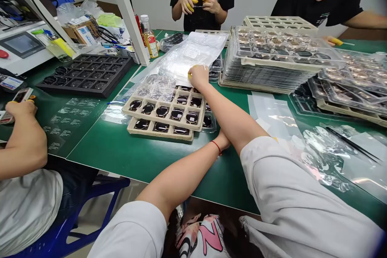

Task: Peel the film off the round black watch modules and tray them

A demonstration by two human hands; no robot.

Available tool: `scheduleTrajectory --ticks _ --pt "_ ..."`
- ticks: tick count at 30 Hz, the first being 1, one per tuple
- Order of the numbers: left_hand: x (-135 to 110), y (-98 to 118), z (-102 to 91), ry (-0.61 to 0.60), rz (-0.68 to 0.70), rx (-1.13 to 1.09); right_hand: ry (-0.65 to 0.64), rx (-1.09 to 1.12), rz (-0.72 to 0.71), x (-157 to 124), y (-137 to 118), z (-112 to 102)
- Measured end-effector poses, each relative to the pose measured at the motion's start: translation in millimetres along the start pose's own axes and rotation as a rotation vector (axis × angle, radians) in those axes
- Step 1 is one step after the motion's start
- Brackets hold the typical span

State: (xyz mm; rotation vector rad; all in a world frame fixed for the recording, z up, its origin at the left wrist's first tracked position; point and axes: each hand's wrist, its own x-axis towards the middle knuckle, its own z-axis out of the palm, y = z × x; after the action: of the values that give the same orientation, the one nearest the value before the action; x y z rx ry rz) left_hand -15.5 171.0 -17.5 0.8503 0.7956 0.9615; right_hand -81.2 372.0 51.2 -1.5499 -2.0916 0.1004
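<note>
My right hand (198, 76) reaches across the green-topped table and grips the edge of a transparent plastic bag (189, 54), with yellow finger cots at its fingertips. The bag lies partly over a beige tray of dark round lenses (163, 111). A second beige tray (160, 130) shows beneath it. My left arm (178, 171) crosses under my right forearm, with a red string on its wrist. My left hand is hidden beneath that forearm.
A black tray with round recesses (84, 74) lies at the left. Tall stacked trays (266, 64) stand at the back right. Co-workers' hands (196, 4) work across the table, and another person's arm (22, 137) rests at the left. Transparent plastic sheets (332, 157) lie at the right.
</note>
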Motion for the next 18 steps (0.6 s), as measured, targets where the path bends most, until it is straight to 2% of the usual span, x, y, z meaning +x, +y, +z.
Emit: scheduleTrajectory --ticks 3,7,9,14,18 --pt "-2.2 2.1 -0.5 0.064 -0.091 -0.073 0.045 0.007 -0.015 0.9 -3.3 -5.4" --pt "-5.6 8.6 1.1 0.111 -0.151 -0.127 0.229 0.107 0.007 7.0 -0.9 -15.7" --pt "-6.2 10.5 2.1 0.129 -0.179 -0.139 0.255 0.156 0.024 7.6 -0.5 -17.7" --pt "-8.8 10.3 3.6 0.152 -0.201 -0.133 -0.051 0.126 0.009 -2.2 -11.0 -15.5" --pt "-13.3 11.4 4.9 0.153 -0.168 -0.091 -0.100 0.117 -0.073 -10.3 -22.4 -12.7"
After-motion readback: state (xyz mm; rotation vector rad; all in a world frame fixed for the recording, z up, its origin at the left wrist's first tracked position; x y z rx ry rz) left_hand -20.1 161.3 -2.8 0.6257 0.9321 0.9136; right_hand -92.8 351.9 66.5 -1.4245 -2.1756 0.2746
